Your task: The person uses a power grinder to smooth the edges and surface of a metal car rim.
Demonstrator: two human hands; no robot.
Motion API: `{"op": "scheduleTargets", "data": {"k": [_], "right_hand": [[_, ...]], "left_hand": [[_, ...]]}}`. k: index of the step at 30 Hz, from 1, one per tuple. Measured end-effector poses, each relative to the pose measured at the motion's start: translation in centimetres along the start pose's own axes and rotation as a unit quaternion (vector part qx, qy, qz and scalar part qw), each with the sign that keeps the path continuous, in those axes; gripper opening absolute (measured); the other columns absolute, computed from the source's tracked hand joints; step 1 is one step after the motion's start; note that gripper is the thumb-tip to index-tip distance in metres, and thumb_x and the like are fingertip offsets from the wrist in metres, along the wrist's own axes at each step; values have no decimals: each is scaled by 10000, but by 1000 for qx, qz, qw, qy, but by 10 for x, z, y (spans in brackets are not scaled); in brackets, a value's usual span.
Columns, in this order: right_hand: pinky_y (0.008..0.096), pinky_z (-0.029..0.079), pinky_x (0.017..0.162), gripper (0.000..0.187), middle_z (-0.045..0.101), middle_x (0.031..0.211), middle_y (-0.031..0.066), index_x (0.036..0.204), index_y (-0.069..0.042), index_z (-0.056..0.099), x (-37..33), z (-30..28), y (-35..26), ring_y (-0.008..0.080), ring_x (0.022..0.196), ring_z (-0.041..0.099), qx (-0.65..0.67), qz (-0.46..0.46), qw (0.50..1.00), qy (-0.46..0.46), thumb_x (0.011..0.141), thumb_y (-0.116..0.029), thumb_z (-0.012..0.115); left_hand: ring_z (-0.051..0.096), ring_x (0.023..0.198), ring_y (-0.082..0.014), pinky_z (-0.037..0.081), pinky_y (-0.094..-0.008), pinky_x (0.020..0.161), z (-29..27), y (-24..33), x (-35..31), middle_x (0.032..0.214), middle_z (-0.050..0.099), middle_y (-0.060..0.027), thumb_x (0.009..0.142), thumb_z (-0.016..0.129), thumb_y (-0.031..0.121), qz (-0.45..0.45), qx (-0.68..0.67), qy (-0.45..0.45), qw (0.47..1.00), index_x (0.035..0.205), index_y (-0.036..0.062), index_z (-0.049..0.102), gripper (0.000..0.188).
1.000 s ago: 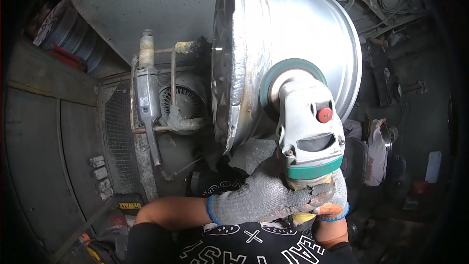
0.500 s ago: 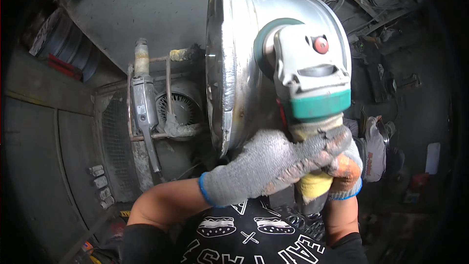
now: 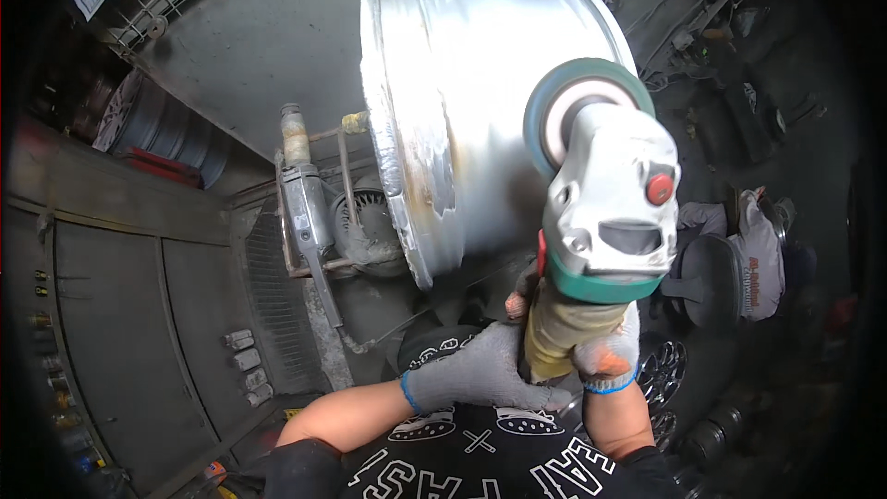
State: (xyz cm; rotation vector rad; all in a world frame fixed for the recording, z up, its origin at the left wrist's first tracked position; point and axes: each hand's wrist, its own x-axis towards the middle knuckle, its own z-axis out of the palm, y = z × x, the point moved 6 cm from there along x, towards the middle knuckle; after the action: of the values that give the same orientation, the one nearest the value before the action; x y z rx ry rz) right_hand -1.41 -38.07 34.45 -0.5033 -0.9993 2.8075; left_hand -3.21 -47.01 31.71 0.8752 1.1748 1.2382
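Note:
A silver wheel rim, its near-left lip rough and stained brownish, stands on its side in front of me. Over its right part I hold an angle grinder with a white-grey head, a green collar and yellowish wrapping on its body. The grinder's round disc overlaps the rim's barrel; I cannot tell whether they touch. My right hand, in a worn grey and orange glove, wraps round the body, with fingertips showing on its left side. My gloved left hand is closed about the lower end, its fingers partly hidden.
Left of the rim, a machine with a metal frame carries a long grey lever handle. More rims stand at the far left, and cans line the floor. At the right are a dark round stool-like object and a white bag.
The grinder has come down toward me and slightly right, its disc now farther right along the rim. My left hand has slid down to the grinder's lower end. The view has shifted.

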Motion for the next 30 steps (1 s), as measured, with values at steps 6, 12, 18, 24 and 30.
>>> {"op": "scheduleTargets", "data": {"k": [6,12,18,24,30], "right_hand": [[465,406,985,521,527,1185,249,1258,65,424,-9,-21,12,411,1112,501,-166,49,982,75,948,-344,340],[331,454,913,792,594,1142,116,1219,5,485,-10,-19,4,188,1046,575,-262,7,964,52,563,-227,864],[324,438,915,807,595,1134,123,1224,19,482,-7,2,-16,189,1033,575,-321,-7,946,49,563,-237,868],[307,424,924,869,593,1148,127,1261,39,449,-5,18,-39,171,1038,562,-338,10,939,61,547,-207,878],[330,415,951,886,572,1178,138,1286,55,424,5,29,-51,181,1083,535,-350,53,935,29,571,-217,871]], "left_hand": [[519,1136,-221,372,-339,1014,3,-24,-4,1217,562,-102,683,792,316,55,81,69,993,1180,48,559,611],[527,1118,-219,378,-334,998,0,-9,-3,1197,572,-87,671,789,316,21,55,63,996,1172,65,568,603],[516,1128,-215,384,-333,999,-6,1,-5,1221,550,-125,684,790,304,44,-9,32,998,1284,-8,426,768],[492,1166,-210,422,-338,969,-26,-4,-3,1296,478,-123,659,687,-10,25,-229,122,966,1335,11,356,753],[499,1132,-150,433,-308,948,-38,57,8,1236,526,-83,659,812,106,102,-269,102,952,1281,33,444,726]]}}
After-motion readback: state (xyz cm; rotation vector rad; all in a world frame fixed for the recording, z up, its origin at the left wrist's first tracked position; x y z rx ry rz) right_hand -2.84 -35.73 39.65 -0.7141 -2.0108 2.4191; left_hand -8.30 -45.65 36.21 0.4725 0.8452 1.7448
